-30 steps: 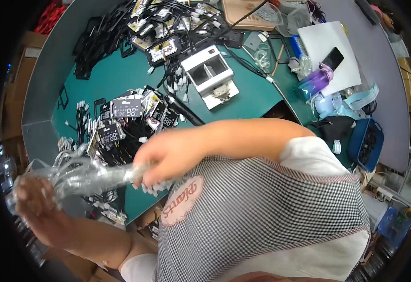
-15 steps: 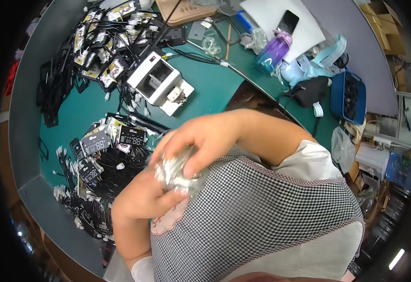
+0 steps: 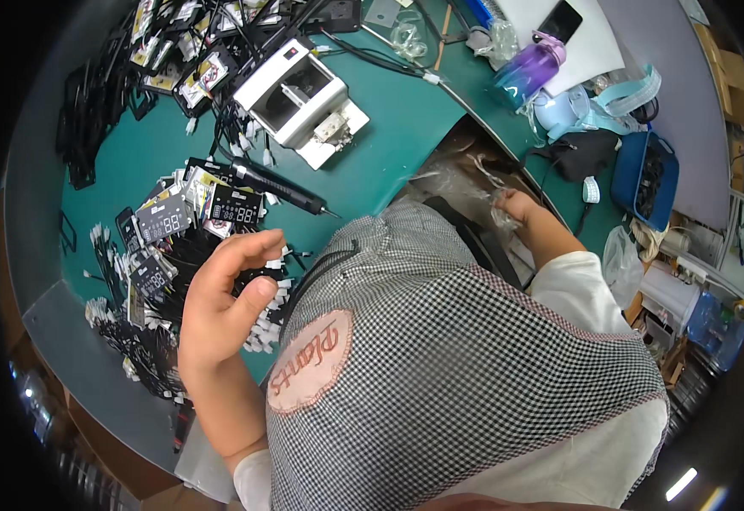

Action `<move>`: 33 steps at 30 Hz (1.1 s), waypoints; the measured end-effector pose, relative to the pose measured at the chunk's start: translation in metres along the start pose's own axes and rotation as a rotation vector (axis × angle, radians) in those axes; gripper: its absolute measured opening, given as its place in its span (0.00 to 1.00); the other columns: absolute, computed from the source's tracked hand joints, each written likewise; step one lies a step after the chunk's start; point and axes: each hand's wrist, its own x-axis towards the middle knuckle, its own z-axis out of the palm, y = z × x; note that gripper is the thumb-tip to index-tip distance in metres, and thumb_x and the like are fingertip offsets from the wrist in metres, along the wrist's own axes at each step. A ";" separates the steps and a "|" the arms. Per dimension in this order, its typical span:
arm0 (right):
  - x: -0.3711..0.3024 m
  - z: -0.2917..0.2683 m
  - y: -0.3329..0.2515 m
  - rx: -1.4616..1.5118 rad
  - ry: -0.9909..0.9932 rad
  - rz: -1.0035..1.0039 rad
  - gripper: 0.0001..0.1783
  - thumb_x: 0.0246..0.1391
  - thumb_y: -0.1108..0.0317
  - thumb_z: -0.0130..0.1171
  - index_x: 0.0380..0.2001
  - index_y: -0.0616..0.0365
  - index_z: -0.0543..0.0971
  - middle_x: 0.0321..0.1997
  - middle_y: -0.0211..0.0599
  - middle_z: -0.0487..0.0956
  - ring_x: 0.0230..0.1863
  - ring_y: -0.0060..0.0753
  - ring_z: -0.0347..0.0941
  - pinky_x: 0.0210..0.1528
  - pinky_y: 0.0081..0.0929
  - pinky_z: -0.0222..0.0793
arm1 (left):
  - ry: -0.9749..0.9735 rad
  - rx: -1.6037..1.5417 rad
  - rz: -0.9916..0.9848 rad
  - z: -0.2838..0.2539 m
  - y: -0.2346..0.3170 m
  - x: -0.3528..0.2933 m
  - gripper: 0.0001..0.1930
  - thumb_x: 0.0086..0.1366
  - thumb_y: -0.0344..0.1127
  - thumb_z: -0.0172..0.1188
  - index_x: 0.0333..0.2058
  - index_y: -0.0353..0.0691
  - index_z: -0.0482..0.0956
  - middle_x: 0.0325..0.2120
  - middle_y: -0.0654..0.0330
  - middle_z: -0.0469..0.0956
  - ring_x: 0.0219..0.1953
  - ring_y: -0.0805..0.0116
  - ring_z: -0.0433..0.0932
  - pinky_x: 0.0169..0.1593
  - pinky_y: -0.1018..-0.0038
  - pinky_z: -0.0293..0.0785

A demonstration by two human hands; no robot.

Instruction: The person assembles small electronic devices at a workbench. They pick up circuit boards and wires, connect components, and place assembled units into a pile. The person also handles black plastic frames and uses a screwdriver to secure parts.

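Note:
My left hand point(image 3: 226, 300) is raised above the green bench, its fingers apart and curved, nothing in them. Behind and beside it lies a pile of small black digital display panels point(image 3: 164, 220) with black wires and white connectors point(image 3: 263, 334). My right hand point(image 3: 521, 209) reaches out to the right, over an open gap or drawer at the bench's edge. Crumpled clear plastic point(image 3: 453, 180), like a bag, is pinched in its fingers and spreads into that gap. A black pen-shaped electric screwdriver point(image 3: 283, 187) lies past my left hand, its tip pointing right.
A white boxy machine point(image 3: 297, 100) stands mid-bench, with many wired boards point(image 3: 202, 81) behind it. Toward the right lie a purple-blue bottle point(image 3: 529, 68), a phone point(image 3: 561, 20), a black pouch point(image 3: 583, 155) and a blue bin point(image 3: 646, 180). A grey partition point(image 3: 40, 221) borders the left.
My hands have parted. The crumpled clear plastic between them has left my left hand, and my right hand has swung right into the gap. The screwdriver is now uncovered.

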 end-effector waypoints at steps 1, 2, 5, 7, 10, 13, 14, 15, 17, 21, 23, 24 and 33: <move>-0.008 0.006 -0.005 -0.025 0.091 0.004 0.27 0.47 0.59 0.62 0.49 0.61 0.74 0.41 0.43 0.79 0.41 0.34 0.76 0.44 0.27 0.70 | 0.014 0.001 -0.012 0.001 -0.003 -0.002 0.25 0.59 0.44 0.61 0.49 0.30 0.71 0.42 0.54 0.75 0.46 0.65 0.73 0.52 0.70 0.68; -0.014 0.010 -0.014 -0.045 0.185 0.009 0.30 0.47 0.58 0.63 0.52 0.61 0.72 0.44 0.45 0.79 0.45 0.35 0.75 0.49 0.26 0.69 | 0.030 -0.052 -0.026 0.002 -0.005 -0.003 0.25 0.59 0.43 0.61 0.49 0.30 0.71 0.43 0.54 0.74 0.47 0.66 0.73 0.52 0.70 0.67; -0.011 0.008 -0.050 0.188 0.156 -0.087 0.38 0.41 0.50 0.65 0.54 0.61 0.72 0.51 0.51 0.75 0.53 0.40 0.72 0.54 0.27 0.65 | 0.061 -0.087 -0.075 0.001 -0.009 -0.006 0.25 0.59 0.42 0.61 0.50 0.30 0.71 0.43 0.54 0.74 0.47 0.66 0.73 0.53 0.70 0.67; 0.010 0.010 -0.063 0.333 0.117 -0.203 0.28 0.44 0.53 0.64 0.46 0.60 0.77 0.39 0.41 0.80 0.39 0.32 0.76 0.42 0.26 0.71 | 0.058 -0.077 -0.085 -0.001 -0.014 -0.007 0.24 0.59 0.41 0.60 0.50 0.31 0.71 0.44 0.55 0.74 0.48 0.67 0.72 0.53 0.71 0.67; -0.009 -0.013 -0.129 0.347 -0.043 -0.245 0.14 0.49 0.59 0.62 0.34 0.58 0.80 0.24 0.28 0.78 0.23 0.18 0.71 0.26 0.21 0.69 | 0.086 -0.085 -0.096 -0.004 -0.020 -0.012 0.24 0.60 0.40 0.60 0.51 0.31 0.71 0.44 0.55 0.74 0.47 0.67 0.72 0.53 0.71 0.67; -0.025 -0.039 -0.176 0.160 -0.239 -0.289 0.13 0.50 0.59 0.61 0.34 0.57 0.80 0.25 0.29 0.78 0.25 0.20 0.72 0.27 0.21 0.70 | 0.149 -0.104 -0.108 -0.008 -0.020 -0.021 0.23 0.60 0.39 0.59 0.51 0.31 0.70 0.44 0.55 0.75 0.47 0.68 0.72 0.53 0.71 0.67; -0.044 -0.054 -0.201 0.067 -0.335 -0.276 0.13 0.51 0.62 0.58 0.37 0.57 0.80 0.28 0.30 0.79 0.26 0.21 0.73 0.28 0.21 0.71 | 0.179 -0.134 -0.107 -0.010 -0.025 -0.028 0.23 0.61 0.38 0.59 0.51 0.31 0.70 0.44 0.55 0.75 0.47 0.68 0.72 0.53 0.71 0.67; -0.067 -0.068 -0.229 0.001 -0.400 -0.282 0.12 0.51 0.64 0.56 0.37 0.58 0.79 0.31 0.30 0.79 0.27 0.20 0.74 0.27 0.21 0.70 | 0.214 -0.165 -0.106 -0.011 -0.029 -0.034 0.23 0.61 0.37 0.59 0.51 0.31 0.70 0.44 0.55 0.75 0.47 0.68 0.72 0.53 0.71 0.66; -0.111 -0.088 -0.277 -0.140 -0.533 -0.303 0.12 0.52 0.68 0.54 0.39 0.59 0.79 0.35 0.29 0.80 0.31 0.19 0.75 0.27 0.19 0.69 | 0.269 -0.193 -0.108 -0.013 -0.034 -0.045 0.21 0.62 0.35 0.57 0.51 0.31 0.70 0.44 0.56 0.75 0.47 0.69 0.72 0.53 0.72 0.66; -0.156 -0.096 -0.339 -0.062 -0.607 -0.584 0.14 0.53 0.71 0.53 0.43 0.61 0.77 0.37 0.33 0.80 0.31 0.20 0.76 0.27 0.19 0.69 | 0.416 -0.278 -0.159 -0.015 -0.049 -0.071 0.19 0.62 0.33 0.57 0.51 0.32 0.71 0.44 0.56 0.75 0.46 0.70 0.72 0.53 0.73 0.67; -0.169 -0.093 -0.358 0.036 -0.651 -0.685 0.14 0.52 0.73 0.53 0.43 0.61 0.77 0.36 0.34 0.80 0.32 0.20 0.75 0.27 0.18 0.69 | 0.482 -0.245 -0.163 -0.017 -0.054 -0.078 0.21 0.63 0.36 0.54 0.51 0.30 0.69 0.44 0.54 0.75 0.46 0.68 0.73 0.53 0.71 0.67; -0.171 -0.089 -0.365 0.082 -0.662 -0.728 0.14 0.52 0.74 0.54 0.43 0.62 0.77 0.36 0.35 0.80 0.32 0.20 0.75 0.29 0.17 0.69 | 0.531 -0.241 -0.166 -0.017 -0.058 -0.084 0.18 0.64 0.33 0.53 0.51 0.30 0.70 0.44 0.54 0.75 0.46 0.68 0.73 0.53 0.71 0.67; -0.177 -0.041 -0.420 -0.063 -0.753 -0.941 0.18 0.50 0.76 0.56 0.48 0.63 0.74 0.41 0.33 0.78 0.33 0.15 0.71 0.38 0.16 0.68 | 0.875 -0.161 -0.360 0.005 -0.088 -0.150 0.17 0.62 0.34 0.57 0.49 0.36 0.73 0.42 0.60 0.77 0.41 0.73 0.74 0.48 0.75 0.70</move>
